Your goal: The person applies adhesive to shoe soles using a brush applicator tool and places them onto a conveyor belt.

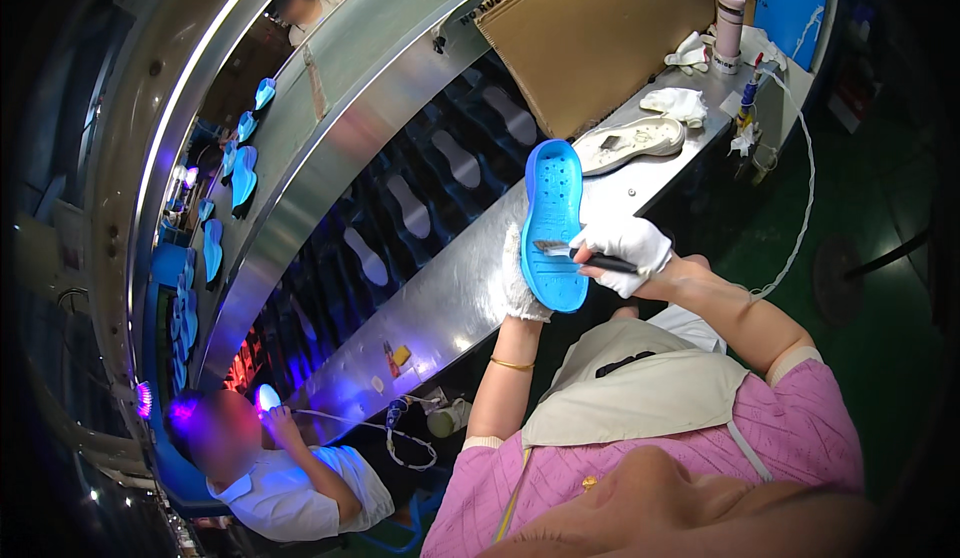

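My left hand (517,283), in a whitish knit glove, is closed round the left side and underside of a blue shoe sole (555,193). The sole stands lengthwise, its hollow inner face with small holes turned up. My right hand (632,248), gloved in white with some fingertips bare, grips the black handle of a flat brush (605,261). Its bristles lie against the lower half of the sole's inner face. Just beyond the sole, an off-white sole-shaped piece (632,145) rests on the metal bench, with a small dark item in it.
A curved conveyor (350,58) carries several blue soles (243,176). Pale sole shapes (408,206) lie on dark racks beneath. Cardboard (610,33), a pink bottle (729,23) and white cloths (675,105) are at the bench's far end. A co-worker (300,488) sits at lower left.
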A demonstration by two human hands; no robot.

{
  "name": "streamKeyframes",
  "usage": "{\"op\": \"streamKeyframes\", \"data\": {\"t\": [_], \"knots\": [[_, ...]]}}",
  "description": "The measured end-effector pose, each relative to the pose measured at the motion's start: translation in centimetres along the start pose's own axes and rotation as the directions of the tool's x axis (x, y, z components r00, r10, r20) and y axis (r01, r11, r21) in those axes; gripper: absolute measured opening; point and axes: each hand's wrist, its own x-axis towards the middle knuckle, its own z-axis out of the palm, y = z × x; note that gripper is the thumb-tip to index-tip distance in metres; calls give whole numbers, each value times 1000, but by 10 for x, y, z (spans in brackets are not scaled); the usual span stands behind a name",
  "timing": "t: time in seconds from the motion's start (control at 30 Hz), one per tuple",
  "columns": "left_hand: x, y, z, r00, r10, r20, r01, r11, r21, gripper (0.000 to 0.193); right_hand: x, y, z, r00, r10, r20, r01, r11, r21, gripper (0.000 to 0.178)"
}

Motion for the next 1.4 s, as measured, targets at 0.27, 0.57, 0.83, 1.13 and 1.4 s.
{"op": "streamKeyframes", "data": {"t": [0.27,0.57,0.83,1.13,1.4], "knots": [[3,-18,3,938,307,-158,-209,869,448,64,24,-19,19,956,134,-262,-121,990,65,12],[-3,-4,-3,985,173,-2,-173,985,-29,77,11,-22,16,930,338,-144,-242,859,452,10],[-14,11,32,994,93,-60,-82,983,164,82,32,-11,-26,975,140,-171,-116,983,145,15],[7,77,110,982,187,-1,-176,927,331,81,37,-37,-49,983,-145,-112,130,982,-134,15],[115,253,210,920,346,187,81,300,-951,67,34,-49,-55,963,-47,-266,35,998,-50,19]]}}
